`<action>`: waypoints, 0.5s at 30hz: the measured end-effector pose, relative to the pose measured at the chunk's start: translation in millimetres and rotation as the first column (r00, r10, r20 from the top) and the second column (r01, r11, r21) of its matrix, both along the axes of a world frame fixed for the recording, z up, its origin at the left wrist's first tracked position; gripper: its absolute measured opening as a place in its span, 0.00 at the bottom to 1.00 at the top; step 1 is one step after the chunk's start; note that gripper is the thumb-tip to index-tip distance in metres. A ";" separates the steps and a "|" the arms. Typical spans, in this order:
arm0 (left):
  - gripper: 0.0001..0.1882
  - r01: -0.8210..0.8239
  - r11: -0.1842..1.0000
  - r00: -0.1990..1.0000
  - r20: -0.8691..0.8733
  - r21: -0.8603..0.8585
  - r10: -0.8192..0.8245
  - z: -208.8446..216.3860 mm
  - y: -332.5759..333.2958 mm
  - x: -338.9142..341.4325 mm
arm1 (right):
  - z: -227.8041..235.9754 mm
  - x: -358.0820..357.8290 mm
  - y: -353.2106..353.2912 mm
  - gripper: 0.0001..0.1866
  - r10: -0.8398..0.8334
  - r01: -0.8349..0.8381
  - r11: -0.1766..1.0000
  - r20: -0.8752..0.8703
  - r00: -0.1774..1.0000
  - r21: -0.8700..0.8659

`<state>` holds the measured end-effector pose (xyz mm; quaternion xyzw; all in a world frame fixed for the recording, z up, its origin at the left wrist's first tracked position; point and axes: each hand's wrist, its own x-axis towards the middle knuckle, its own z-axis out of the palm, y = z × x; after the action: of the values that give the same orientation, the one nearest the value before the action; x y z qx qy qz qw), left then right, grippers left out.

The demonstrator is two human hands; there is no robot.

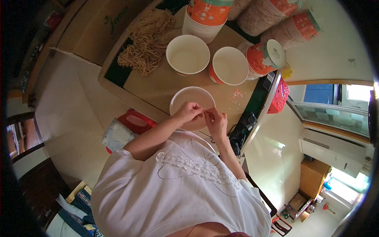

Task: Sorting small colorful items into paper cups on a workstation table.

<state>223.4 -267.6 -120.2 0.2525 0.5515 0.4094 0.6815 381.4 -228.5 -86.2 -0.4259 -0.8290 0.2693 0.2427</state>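
Bowl (192, 95) lies beneath my left hand (187, 112) and left of my right hand (217, 123); both pinch together, on what I cannot tell.

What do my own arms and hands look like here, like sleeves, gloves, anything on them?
Your left hand and right hand are gloveless, and both forearms are bare. You're wearing a white short-sleeved T-shirt with loose sleeves, a ruffled white lace trim across the front and a thin dark line print. Any small jewellery is too fine to make out.
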 end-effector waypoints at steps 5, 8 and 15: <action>0.07 -0.007 0.998 0.993 -0.116 0.066 0.015 -1.5 0.4 -0.8 | 3.4 0.9 -1.1 0.03 -0.005 0.009 0.995 0.032 0.999 -0.101; 0.05 0.012 0.988 0.975 -0.221 0.157 0.023 -4.1 1.7 -1.8 | -1.6 -0.7 -0.2 0.02 -0.011 0.011 1.000 -0.012 1.000 -0.014; 0.05 0.017 0.975 0.961 -0.273 0.220 0.044 -5.3 1.4 1.5 | 3.5 -2.7 -2.1 0.02 -0.012 0.011 1.000 0.042 0.999 0.020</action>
<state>224.9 -266.2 -125.4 0.3772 0.5941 0.4334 0.5629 378.8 -230.6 -82.7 -0.4339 -0.8339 0.2509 0.2311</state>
